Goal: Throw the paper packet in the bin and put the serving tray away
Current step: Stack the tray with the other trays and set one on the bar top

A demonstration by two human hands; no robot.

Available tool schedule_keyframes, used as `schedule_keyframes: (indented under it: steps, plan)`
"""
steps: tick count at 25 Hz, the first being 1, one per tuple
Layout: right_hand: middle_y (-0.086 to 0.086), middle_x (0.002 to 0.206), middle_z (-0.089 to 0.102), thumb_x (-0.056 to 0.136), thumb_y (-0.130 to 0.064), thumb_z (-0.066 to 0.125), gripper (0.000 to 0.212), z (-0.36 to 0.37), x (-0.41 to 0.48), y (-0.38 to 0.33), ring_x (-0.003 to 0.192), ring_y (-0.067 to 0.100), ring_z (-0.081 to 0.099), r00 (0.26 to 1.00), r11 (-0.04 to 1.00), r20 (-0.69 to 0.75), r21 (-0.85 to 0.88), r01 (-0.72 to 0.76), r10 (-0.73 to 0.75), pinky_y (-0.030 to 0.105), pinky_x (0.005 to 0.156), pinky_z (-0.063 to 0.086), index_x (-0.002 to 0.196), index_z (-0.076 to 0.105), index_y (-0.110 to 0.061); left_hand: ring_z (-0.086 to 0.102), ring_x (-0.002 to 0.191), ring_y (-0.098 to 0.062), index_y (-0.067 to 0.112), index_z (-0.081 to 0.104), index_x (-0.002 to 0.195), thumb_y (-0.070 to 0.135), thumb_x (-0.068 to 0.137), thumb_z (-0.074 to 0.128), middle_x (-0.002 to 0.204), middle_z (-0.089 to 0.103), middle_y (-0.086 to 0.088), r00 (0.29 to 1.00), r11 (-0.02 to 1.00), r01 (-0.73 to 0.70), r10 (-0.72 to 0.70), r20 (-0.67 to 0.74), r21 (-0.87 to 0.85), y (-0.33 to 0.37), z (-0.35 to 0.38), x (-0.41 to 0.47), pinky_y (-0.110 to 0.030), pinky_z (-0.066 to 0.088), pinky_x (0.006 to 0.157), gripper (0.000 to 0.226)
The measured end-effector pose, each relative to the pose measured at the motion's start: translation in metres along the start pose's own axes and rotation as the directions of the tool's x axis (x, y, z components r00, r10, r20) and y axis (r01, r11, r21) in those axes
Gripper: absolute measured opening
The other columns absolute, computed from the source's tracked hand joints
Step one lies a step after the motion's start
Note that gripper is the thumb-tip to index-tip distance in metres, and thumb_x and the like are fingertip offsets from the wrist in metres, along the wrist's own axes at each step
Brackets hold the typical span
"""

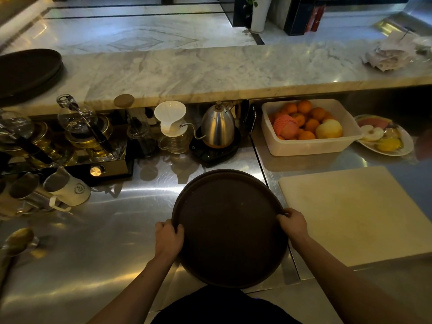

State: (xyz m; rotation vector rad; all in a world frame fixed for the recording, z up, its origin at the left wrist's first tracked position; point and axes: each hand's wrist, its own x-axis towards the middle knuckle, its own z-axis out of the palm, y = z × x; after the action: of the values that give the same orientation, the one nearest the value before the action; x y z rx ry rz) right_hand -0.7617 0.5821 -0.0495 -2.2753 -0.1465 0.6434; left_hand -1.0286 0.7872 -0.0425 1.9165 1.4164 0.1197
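Tray (230,228), round, dark and stiff, sits at the bench's (105,253) near edge, both hands, left hand (168,238) and right hand (293,223), curled shut on opposite rims; probably light, rim gives the surest hold.

Cutting board (355,213) right of serving tray (230,228)

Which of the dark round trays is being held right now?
The serving tray over the steel counter, gripped at both rims; the others sit stacked, untouched, on the marble ledge.
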Motion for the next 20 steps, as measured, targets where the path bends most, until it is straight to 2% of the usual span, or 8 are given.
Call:
schedule_keyframes:
  steps: [2,5,8,10,13,15,17,20]
  plan:
    - [0.012,0.084,0.068,0.077,-0.008,0.061,0.023,0.002,-0.001,0.0,0.078,0.028,0.064,1.0,1.0,0.004,0.019,0.006,-0.006,0.044,0.079,0.055,0.098,0.07,-0.005,0.048,0.115,-0.033,-0.004,0.056,0.113,0.016,0.097,0.049,0.121,0.05,-0.026,1.0,1.0,0.001,-0.002,-0.012,-0.018,0.001,0.0,0.002,-0.041,0.043,0.096,0.027]
    - [0.009,0.078,0.067,0.077,-0.007,0.062,0.016,0.004,-0.001,0.0,0.068,0.02,0.061,1.0,1.0,0.002,0.02,0.017,-0.017,0.036,0.072,0.052,0.091,0.069,-0.009,0.051,0.108,-0.031,-0.003,0.058,0.111,0.014,0.096,0.049,0.121,0.051,-0.025,0.999,0.999,0.004,-0.005,-0.033,-0.044,0.001,0.0,0.006,-0.041,0.045,0.095,0.024]
    - [0.001,0.073,0.065,0.077,-0.006,0.061,0.017,0.005,0.004,-0.002,0.067,0.015,0.061,1.0,0.999,0.012,0.04,0.003,-0.003,0.033,0.069,0.05,0.092,0.07,-0.008,0.048,0.091,-0.021,-0.003,0.058,0.107,0.013,0.096,0.048,0.118,0.051,-0.025,0.999,0.998,0.004,-0.007,-0.052,-0.062,-0.001,0.001,0.012,-0.039,0.046,0.09,0.022]
    - [-0.001,0.072,0.067,0.077,-0.006,0.061,0.018,0.006,0.005,-0.002,0.068,0.015,0.063,1.0,0.999,0.016,0.051,0.005,-0.006,0.031,0.066,0.05,0.091,0.07,-0.009,0.05,0.09,-0.021,-0.003,0.059,0.109,0.012,0.095,0.049,0.118,0.052,-0.025,0.998,0.997,0.001,-0.006,-0.069,-0.073,-0.001,0.003,0.016,-0.041,0.047,0.089,0.023]
    - [0.004,0.072,0.07,0.076,-0.004,0.06,0.016,0.008,0.005,0.001,0.069,0.021,0.066,0.999,0.997,-0.001,0.062,0.051,-0.051,0.034,0.064,0.053,0.085,0.07,-0.012,0.049,0.092,-0.021,-0.003,0.059,0.112,0.01,0.094,0.05,0.116,0.053,-0.026,0.994,0.996,-0.024,0.015,-0.105,-0.091,0.0,0.005,0.018,-0.04,0.046,0.088,0.024]
    - [-0.001,0.07,0.068,0.076,-0.003,0.059,0.02,0.007,0.003,0.003,0.066,0.014,0.064,0.997,0.996,-0.027,0.053,0.075,-0.074,0.028,0.06,0.049,0.089,0.072,-0.012,0.047,0.088,-0.018,-0.002,0.059,0.113,0.009,0.094,0.05,0.118,0.053,-0.024,0.991,0.993,-0.045,0.031,-0.129,-0.107,0.0,0.005,0.017,-0.035,0.044,0.083,0.024]
    - [-0.001,0.075,0.069,0.078,-0.003,0.059,0.026,0.008,0.005,0.003,0.067,0.01,0.062,0.997,0.996,-0.031,0.052,0.069,-0.068,0.024,0.061,0.046,0.098,0.073,-0.011,0.051,0.088,-0.019,0.0,0.058,0.117,0.011,0.094,0.051,0.121,0.052,-0.021,0.989,0.993,-0.054,0.038,-0.146,-0.107,-0.002,0.005,0.017,-0.033,0.044,0.082,0.027]
    - [0.011,0.094,0.07,0.081,-0.006,0.059,0.028,0.007,0.013,0.0,0.081,0.024,0.064,1.0,0.999,-0.025,0.035,0.02,-0.019,0.035,0.076,0.053,0.107,0.068,-0.007,0.056,0.096,-0.028,0.0,0.056,0.121,0.013,0.095,0.05,0.123,0.05,-0.021,0.996,0.998,-0.019,0.014,-0.086,-0.06,0.0,0.006,0.025,-0.036,0.044,0.087,0.029]
